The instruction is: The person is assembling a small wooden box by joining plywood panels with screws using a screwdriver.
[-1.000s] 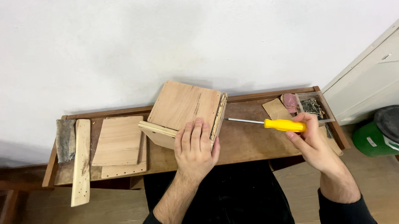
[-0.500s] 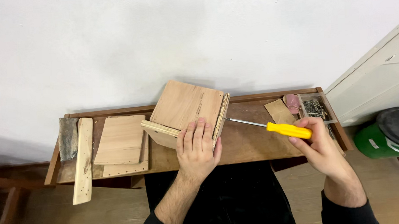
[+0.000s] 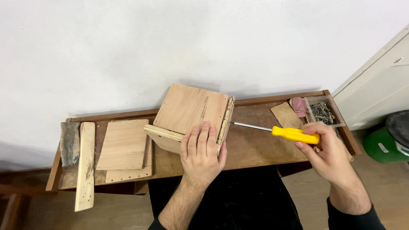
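Note:
A partly built wooden box (image 3: pixel 189 110) stands tilted on a narrow wooden bench (image 3: pixel 255 149). My left hand (image 3: pixel 202 155) lies flat on its near side, fingers spread, pressing it down. My right hand (image 3: pixel 329 153) grips the yellow handle of a screwdriver (image 3: pixel 294 134). Its metal shaft points left and the tip touches the box's right edge.
Flat wooden panels (image 3: pixel 124 144) lie left of the box, beside a long drilled wood strip (image 3: pixel 85 165) and a grey block (image 3: pixel 70 143). A clear tray of screws (image 3: pixel 322 112), a pink object (image 3: pixel 299 106) and a brown scrap (image 3: pixel 285 115) sit at the bench's right end. A green bucket (image 3: pixel 391 142) stands at right.
My right hand has moved the screwdriver left, bringing its tip up to the box's right edge. My left hand stays on the box.

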